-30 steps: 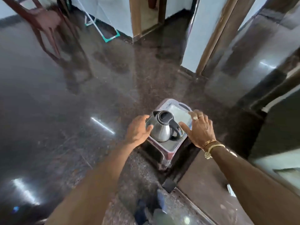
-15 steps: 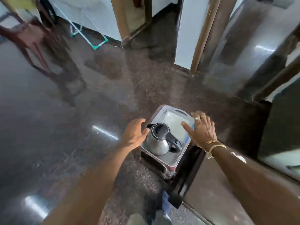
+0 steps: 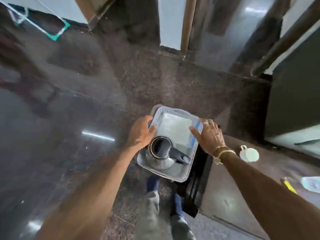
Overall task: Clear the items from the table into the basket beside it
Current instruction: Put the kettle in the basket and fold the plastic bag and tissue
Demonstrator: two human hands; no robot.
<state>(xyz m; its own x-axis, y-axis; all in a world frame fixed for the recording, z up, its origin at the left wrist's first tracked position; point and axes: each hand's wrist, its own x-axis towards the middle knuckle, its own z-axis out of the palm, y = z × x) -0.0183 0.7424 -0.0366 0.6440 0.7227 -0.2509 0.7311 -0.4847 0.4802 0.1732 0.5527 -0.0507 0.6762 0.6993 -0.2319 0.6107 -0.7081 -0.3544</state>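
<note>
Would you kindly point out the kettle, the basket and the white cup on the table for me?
kettle [image 3: 159,147]: head view, on its black lid.
basket [image 3: 183,178]: head view, on its near right corner rim.
white cup [image 3: 250,155]: head view, on its middle.

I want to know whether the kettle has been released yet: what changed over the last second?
The left hand let go of the side of the kettle and now grips the left rim of the basket; the right hand moved from beside the handle onto the right rim, fingers spread. The kettle stays in the basket's near end, handle to the right, held by neither hand.
</note>
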